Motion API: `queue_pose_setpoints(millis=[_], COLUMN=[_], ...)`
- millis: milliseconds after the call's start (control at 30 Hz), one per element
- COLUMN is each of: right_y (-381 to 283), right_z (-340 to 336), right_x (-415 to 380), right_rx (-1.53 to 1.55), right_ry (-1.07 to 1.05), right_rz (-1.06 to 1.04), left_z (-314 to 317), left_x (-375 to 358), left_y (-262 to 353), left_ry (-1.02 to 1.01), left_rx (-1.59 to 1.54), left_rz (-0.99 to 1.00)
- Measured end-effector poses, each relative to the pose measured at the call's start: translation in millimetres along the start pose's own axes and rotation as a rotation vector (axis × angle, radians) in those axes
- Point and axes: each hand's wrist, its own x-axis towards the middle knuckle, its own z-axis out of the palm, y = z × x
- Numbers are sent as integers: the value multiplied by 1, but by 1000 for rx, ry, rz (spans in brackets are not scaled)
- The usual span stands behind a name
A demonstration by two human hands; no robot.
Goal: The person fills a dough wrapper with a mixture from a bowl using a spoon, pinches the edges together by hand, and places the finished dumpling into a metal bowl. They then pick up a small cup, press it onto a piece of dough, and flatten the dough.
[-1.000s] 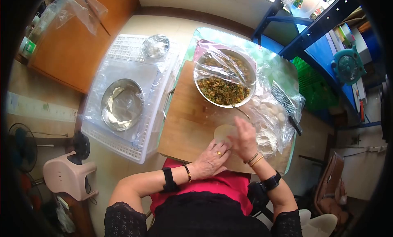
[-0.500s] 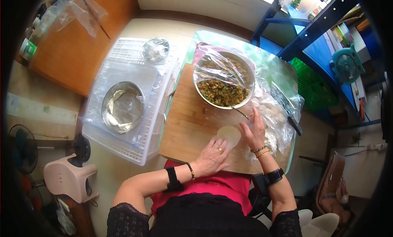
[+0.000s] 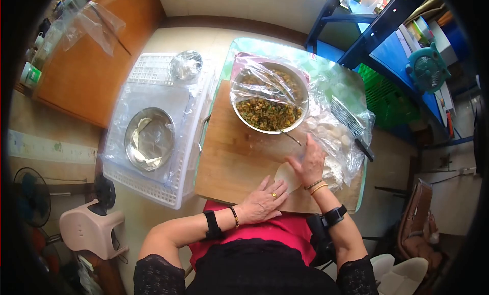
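Duly found the pale dough round (image 3: 288, 176) flat on the wooden board (image 3: 224, 147), without clear long axis, between the open left hand (image 3: 259, 202), touching its near-left edge, and the similarly close, loosely open right hand (image 3: 310, 165).

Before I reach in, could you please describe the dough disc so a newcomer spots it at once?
Find the wooden board, then its near part, below the big bowl. The disc lies there between the left hand and right hand. It is thin and flat, unlike the smaller dough lumps under plastic.
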Motion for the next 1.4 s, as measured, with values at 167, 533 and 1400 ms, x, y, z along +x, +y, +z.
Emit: queue_pose_setpoints(millis=[167,533,1400], right_y=[7,-8,-25], right_z=[-13,1,-41], right_x=[-2,3,-29], right_rx=[157,62,215], right_ry=[12,36,-6], right_rz=[-26,56,-254], left_z=[-12,-7,-6], left_x=[2,-7,9], left_y=[2,2,-2], left_ry=[30,58,11], left_rx=[2,27,25], left_rz=[-100,-43,-91])
